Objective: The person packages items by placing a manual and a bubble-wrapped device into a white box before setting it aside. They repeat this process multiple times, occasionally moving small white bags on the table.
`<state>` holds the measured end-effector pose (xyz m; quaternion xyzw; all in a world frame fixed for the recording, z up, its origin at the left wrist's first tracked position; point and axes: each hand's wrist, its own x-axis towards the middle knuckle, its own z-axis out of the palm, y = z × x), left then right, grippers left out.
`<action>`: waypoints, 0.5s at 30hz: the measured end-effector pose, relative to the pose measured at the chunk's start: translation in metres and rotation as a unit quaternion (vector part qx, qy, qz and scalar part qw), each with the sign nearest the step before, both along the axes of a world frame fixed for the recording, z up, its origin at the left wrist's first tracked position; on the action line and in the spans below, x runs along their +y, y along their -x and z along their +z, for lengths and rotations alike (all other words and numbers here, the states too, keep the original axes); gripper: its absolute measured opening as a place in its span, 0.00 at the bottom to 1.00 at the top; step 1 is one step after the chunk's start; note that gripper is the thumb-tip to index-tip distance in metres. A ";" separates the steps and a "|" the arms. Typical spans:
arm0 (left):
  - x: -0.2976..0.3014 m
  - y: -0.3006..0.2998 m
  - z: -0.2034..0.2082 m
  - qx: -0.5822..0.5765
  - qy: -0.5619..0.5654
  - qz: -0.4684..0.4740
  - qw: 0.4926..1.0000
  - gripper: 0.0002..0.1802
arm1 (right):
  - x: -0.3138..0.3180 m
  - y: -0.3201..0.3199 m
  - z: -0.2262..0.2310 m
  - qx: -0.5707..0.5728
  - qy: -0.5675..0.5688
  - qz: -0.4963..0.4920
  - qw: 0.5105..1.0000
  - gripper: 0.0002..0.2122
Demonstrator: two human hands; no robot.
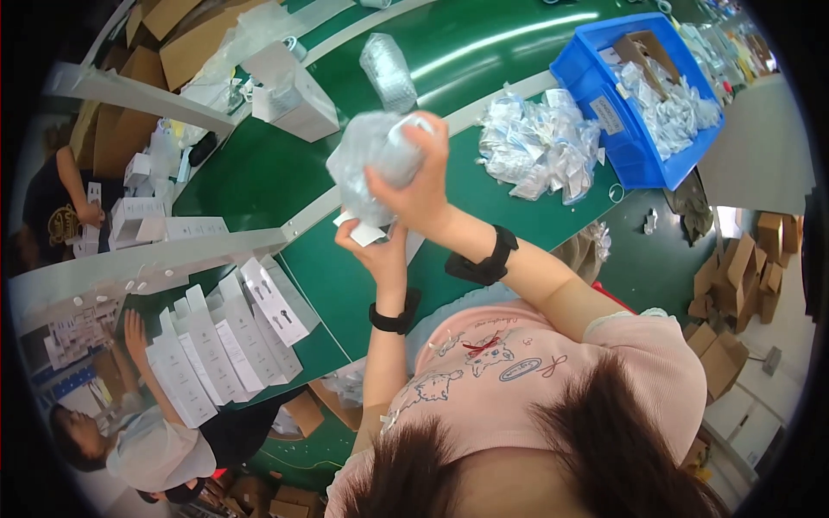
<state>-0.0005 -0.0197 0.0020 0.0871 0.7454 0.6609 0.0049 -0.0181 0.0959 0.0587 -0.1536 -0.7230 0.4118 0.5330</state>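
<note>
My right hand (420, 173) is wrapped round a bulky package in clear bubble wrap (363, 160), held above the green bench. A small white piece shows under its fingers at the top. Just below, my left hand (377, 250) has its fingers closed on a white box (370, 231); only a flap-like part of it shows, the rest hidden by the hand and the package. The package's lower end meets this white part, but I cannot tell whether it is inside. Beyond my hands, another bubble-wrapped package (388, 72) lies on the green conveyor surface.
Right of my hands lies a heap of small clear bags (540, 142), beside a blue bin (626, 147) holding more. An open white box (298, 104) stands far left. White boxes (224, 345) line the near left, where a co-worker's hand (136, 337) reaches. A metal rail (216, 255) crosses there.
</note>
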 end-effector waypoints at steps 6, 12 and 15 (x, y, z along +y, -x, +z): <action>0.008 -0.014 0.003 0.049 -0.042 0.014 0.998 0.37 | 0.009 -0.014 0.004 -0.017 -0.085 0.073 0.994 0.33; 0.037 -0.016 -0.007 0.109 0.023 -0.044 0.993 0.38 | 0.026 -0.020 -0.007 -0.022 -0.124 0.059 0.990 0.29; 0.028 -0.019 -0.010 0.177 0.061 -0.072 0.980 0.38 | 0.037 -0.029 -0.003 -0.217 -0.143 0.172 0.950 0.22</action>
